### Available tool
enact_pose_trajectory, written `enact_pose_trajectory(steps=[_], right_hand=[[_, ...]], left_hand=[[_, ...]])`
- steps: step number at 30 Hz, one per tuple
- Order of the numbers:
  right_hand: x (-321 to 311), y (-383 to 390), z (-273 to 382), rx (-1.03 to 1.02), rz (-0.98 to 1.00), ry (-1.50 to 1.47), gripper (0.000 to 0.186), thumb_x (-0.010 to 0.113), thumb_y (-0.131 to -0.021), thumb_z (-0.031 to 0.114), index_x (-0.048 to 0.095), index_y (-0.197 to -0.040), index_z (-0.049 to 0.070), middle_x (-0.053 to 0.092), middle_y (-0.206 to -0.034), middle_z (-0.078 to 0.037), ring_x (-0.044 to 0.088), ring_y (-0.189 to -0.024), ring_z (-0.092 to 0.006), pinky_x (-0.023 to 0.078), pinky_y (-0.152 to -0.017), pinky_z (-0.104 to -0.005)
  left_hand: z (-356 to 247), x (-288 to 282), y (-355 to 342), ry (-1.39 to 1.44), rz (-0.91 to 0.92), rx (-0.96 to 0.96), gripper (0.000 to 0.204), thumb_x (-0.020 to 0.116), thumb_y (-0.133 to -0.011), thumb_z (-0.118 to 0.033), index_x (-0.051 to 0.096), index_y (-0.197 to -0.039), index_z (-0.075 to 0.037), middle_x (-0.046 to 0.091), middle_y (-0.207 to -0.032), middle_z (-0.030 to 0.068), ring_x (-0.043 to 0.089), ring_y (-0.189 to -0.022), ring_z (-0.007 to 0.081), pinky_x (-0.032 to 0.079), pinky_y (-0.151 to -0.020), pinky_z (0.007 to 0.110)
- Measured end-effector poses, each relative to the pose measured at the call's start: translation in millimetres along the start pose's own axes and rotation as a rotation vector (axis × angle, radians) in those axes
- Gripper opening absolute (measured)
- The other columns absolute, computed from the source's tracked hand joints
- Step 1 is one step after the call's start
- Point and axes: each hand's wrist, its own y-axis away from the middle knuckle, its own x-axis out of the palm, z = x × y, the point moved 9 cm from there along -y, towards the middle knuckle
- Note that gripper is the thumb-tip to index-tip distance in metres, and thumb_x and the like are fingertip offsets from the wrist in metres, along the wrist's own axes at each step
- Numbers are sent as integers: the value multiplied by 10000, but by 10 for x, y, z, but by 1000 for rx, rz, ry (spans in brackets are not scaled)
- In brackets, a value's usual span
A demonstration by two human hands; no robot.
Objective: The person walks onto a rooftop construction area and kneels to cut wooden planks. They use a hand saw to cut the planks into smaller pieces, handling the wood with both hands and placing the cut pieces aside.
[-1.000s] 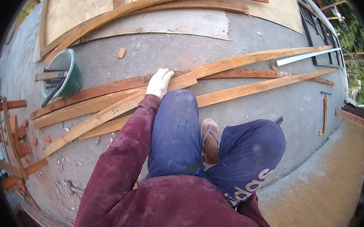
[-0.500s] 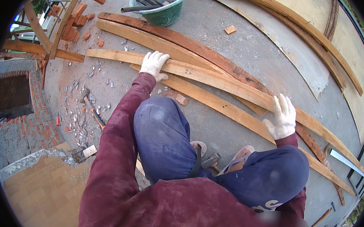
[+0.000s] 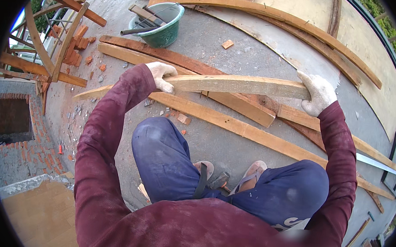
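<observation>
Plank of pale sawn timber (image 3: 242, 86): held crosswise between both hands, seemingly raised above the floor stack; half a second ago, hands resting on timber lying flat.
Lift: under way by the look of it; load likely on both arms now, off the stack.
Left hand in white glove (image 3: 161, 74): fingers pinching the left portion, thumb low on the near face; true end hidden.
Right hand in white glove (image 3: 320, 93): fingers wrapped about the right end, gripping above and below.
Far edge: reddish-brown weathered beam (image 3: 188, 62) just beyond; round green plastic tub (image 3: 163, 38) past the left hand.
Near edge: long yellowish-brown board (image 3: 234, 124) below, then blue-trousered knees (image 3: 160, 141).
Room: grey concrete floor (image 3: 205, 144) showing between board and knees; dark-headed hammer (image 3: 220, 179) between the feet.
</observation>
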Motion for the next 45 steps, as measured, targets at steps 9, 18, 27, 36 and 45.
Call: enact_pose_trajectory(steps=[9,18,27,36,45], right_hand=[[16,1451,-1135,430,-127,-107,557,721,-682,168,685,-1231,82,744,-1088,-202,708,-1062,-406,568,-945,-462],[95,2026,-1491,698,43,-524,540,727,-549,299,749,-968,-40,691,-738,-188,679,-718,-264,534,-694,-397],[592,1411,-2675,827,303,-332,672,665,-895,671,800,-1190,83,785,-1118,-184,733,-1075,-343,535,-962,-444],[637,1078,-2270,519,84,-28,612,701,-847,210,603,-1448,144,683,-1307,-157,631,-1240,-363,521,-1042,-468],[1385,1942,-1777,416,363,160,964,892,-726,389,468,-1558,146,670,-1284,-135,628,-1228,-329,452,-1090,-480]], left_hand=[[-1825,-710,-1025,-264,87,10,683,713,-881,-648,771,-1235,-66,765,-1150,186,707,-1091,334,516,-965,446],[-2775,-1236,-2181,-500,-211,12,672,715,-897,-649,756,-1270,-91,754,-1245,162,712,-1151,324,535,-1005,454],[-2447,379,-1027,-84,-7,472,551,712,-925,-417,694,-1305,-19,760,-1176,214,725,-1115,370,556,-992,442],[-2032,1079,-286,-213,153,226,508,726,-916,-464,708,-1257,-88,754,-1129,189,699,-1087,403,533,-975,503],[-2000,684,227,-201,112,155,507,767,-884,-423,712,-1238,-64,757,-1080,187,717,-1067,390,554,-945,478]])
